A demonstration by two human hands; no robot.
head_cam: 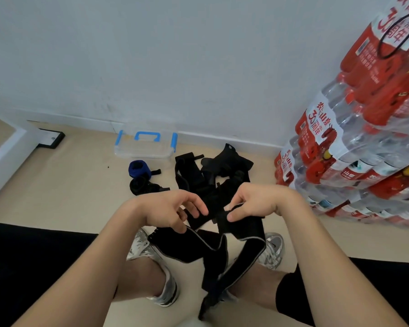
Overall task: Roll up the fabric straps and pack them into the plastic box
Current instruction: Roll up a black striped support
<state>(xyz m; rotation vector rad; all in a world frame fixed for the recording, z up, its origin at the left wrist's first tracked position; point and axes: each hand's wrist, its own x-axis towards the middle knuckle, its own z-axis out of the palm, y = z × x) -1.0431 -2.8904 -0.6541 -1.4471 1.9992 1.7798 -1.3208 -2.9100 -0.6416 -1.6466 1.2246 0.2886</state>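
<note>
Right side: bottled-water packs (354, 142), red labels (316, 123), "30周年" legible. Beige floor (69, 185), white wall (151, 55); plastic box (144, 148) near wall. Pinching black strap (213, 251): left hand (168, 211), right hand (253, 204).

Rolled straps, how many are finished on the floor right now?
2: a blue roll beside the box, and a black roll right next to it. The loose pile could hide more. The left hand and right hand hold an unrolled strap.
</note>
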